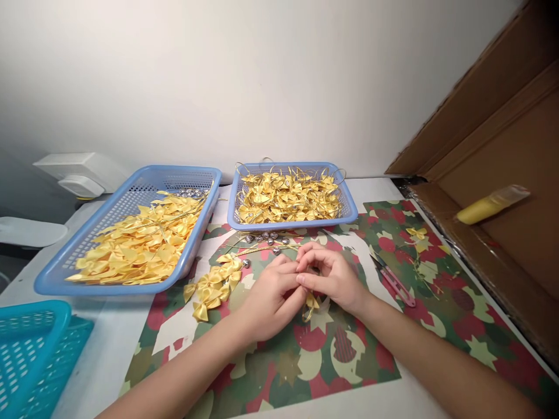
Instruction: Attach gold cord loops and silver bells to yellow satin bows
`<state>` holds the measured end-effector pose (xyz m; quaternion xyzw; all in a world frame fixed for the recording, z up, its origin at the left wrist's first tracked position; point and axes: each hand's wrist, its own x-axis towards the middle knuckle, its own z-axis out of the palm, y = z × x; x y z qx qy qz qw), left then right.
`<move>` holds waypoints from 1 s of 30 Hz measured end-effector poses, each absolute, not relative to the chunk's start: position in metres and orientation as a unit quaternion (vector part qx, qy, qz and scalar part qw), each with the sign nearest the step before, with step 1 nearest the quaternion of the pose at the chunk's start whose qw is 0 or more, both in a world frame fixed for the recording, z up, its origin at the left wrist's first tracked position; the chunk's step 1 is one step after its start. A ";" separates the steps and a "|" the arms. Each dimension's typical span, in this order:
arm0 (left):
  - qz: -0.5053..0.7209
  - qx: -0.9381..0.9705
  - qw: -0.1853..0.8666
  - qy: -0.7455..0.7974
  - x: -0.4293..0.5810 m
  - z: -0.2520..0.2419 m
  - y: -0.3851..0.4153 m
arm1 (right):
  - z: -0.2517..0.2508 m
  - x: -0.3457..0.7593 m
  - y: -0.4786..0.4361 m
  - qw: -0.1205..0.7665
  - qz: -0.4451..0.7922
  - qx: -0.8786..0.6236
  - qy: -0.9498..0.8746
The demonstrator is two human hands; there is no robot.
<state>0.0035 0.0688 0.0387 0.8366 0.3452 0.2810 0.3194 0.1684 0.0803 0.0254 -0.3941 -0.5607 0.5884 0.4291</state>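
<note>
In the head view, the left hand (275, 299) and right hand (334, 279) meet at the fingertips over a yellow bow (311, 301) with a gold cord loop (307, 320), mid-scene; they seem to be fastening cord to bow, though I cannot tell which hand pinches what. The next move probably calls for a steady pinch and small pull, with loose bows (213, 291) left, bells (271, 237) and a blue basket (283, 226) far, a pink cutter (395, 285) right, and most room over the patterned sheet's (288, 361) near part
</note>
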 end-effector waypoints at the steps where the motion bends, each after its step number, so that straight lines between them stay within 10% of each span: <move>1: 0.280 0.838 0.315 0.348 0.003 0.038 0.070 | 0.026 0.170 0.082 0.423 0.574 -0.397 -0.578; 15: 0.251 0.925 0.045 0.283 -0.012 0.019 0.079 | 0.042 0.197 0.105 0.456 0.496 -0.441 -0.593; 30: 0.252 0.934 0.002 0.255 -0.009 0.024 0.074 | 0.041 0.196 0.107 0.466 0.449 -0.475 -0.596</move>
